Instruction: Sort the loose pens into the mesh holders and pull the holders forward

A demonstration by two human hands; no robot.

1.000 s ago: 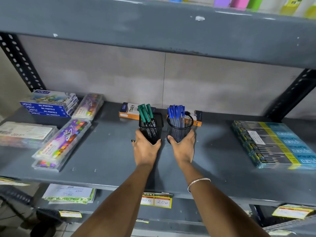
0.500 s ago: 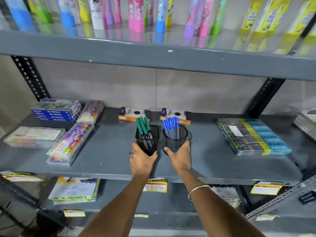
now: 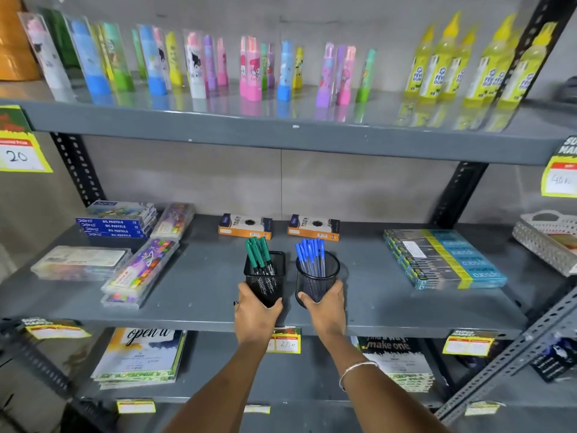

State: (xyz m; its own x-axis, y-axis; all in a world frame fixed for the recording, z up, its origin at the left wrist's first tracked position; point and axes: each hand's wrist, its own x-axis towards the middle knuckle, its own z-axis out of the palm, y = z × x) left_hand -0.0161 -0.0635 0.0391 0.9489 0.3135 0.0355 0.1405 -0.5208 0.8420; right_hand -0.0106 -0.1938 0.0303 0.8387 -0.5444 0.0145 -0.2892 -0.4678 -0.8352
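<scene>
Square mesh holder (image 3: 265,278) with green pens (image 3: 257,254) and round mesh holder (image 3: 317,276) with blue pens (image 3: 309,251) stand side by side, near the shelf (image 3: 203,282) front edge, mid-width. Left hand (image 3: 254,314) grips the square one, right hand (image 3: 326,309) the round one. Two orange boxes (image 3: 245,226) behind, toward the back edge.

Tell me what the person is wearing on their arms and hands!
Both forearms are bare, with no sleeves showing. The right hand has a thin silver-coloured bangle around its wrist. The left hand has something small and dark on one finger at its outer edge, maybe a ring or a painted nail; it is too small to tell. No gloves or watch show.
</scene>
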